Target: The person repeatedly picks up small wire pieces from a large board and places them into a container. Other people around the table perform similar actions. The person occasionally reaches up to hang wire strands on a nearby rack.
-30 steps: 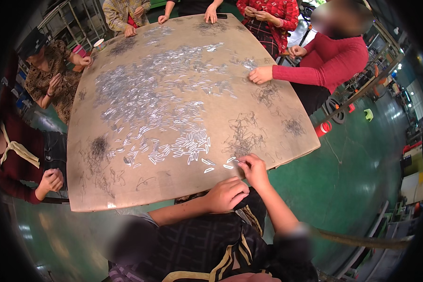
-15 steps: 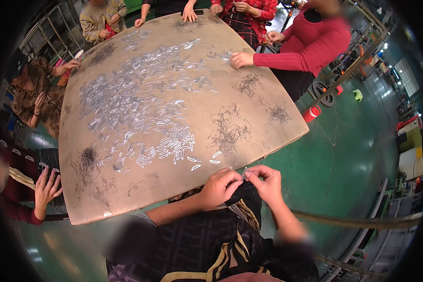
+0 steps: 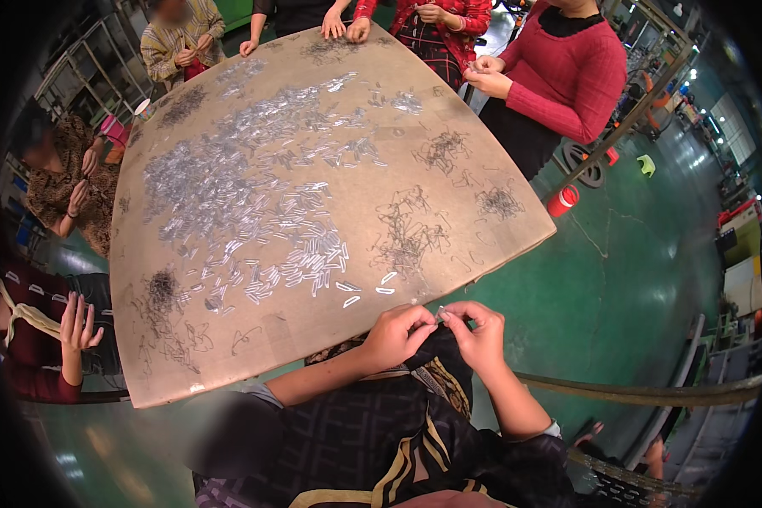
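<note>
Close in front of me, at the table's near edge, both hands meet fingertip to fingertip. My right hand (image 3: pixel 477 332) pinches a small shiny metal piece (image 3: pixel 440 314) between thumb and forefinger. My left hand (image 3: pixel 398 334) is closed too, its thumb and forefinger pressed together against the same piece; anything else inside its fingers is too small to make out. Just beyond lie a few loose flat silver oblong pieces (image 3: pixel 351 301). A tangle of thin dark bent wires (image 3: pixel 408 237) spreads on the tabletop farther off.
The large brown table (image 3: pixel 313 339) carries a wide heap of silver oblong pieces (image 3: pixel 203 173) and several wire clusters (image 3: pixel 161 292). Several people stand or sit around it, handling small things. A red container (image 3: pixel 562 201) stands right of the table, and a metal rail (image 3: pixel 643 394) runs beside me.
My hands stay nearly in place, fingers shifting slightly at the piece. The person in red at the right has drawn a hand back from the table, and both their hands now meet.
</note>
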### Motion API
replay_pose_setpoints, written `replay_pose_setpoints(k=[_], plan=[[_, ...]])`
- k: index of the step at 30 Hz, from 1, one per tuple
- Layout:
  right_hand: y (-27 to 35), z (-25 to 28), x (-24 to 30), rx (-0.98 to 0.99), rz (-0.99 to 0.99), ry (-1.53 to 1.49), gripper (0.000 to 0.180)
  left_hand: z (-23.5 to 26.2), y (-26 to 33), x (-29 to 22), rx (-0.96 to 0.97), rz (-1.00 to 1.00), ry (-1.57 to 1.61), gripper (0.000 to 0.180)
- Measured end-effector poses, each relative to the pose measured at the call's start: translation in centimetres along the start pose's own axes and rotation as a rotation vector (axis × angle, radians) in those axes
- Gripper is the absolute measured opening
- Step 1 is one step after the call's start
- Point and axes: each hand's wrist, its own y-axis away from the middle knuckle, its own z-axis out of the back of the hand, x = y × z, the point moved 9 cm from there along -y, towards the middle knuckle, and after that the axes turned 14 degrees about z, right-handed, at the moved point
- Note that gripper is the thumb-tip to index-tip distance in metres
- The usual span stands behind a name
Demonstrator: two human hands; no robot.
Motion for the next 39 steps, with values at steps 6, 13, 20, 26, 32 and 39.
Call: replay_pose_setpoints(k=[6, 13, 20, 26, 32, 39], plan=[[0.1, 0.0, 0.7, 0.02, 0.104, 0.097, 0.004, 2.2, -1.6, 1.8, -0.035, 0.072, -0.096, 0.008], [0.3, -0.1, -0.4, 0.026, 0.054, 0.101, 0.006, 4.9, -4.6, 5.5, -0.326, -0.033, -0.609, 0.011], [0.2, -0.2, -0.9, 0.032, 0.065, 0.101, 0.006, 5.0, -5.7, 5.7, -0.07, -0.025, -0.619, 0.008], [0.6, -0.7, -1.4, 0.023, 0.085, 0.071, 0.005, 4.5, -6.7, 5.3, -0.046, -0.183, -0.745, 0.004], [0.6, -0.2, -1.2, 0.016, 0.109, 0.132, 0.006, 1.9, -7.0, 4.5, 0.032, -0.341, -1.036, 0.01], [0.5, -0.3, -0.8, -0.008, 0.126, 0.115, 0.008, -0.3, -7.6, 3.7, 0.179, -0.464, -1.181, 0.01]])
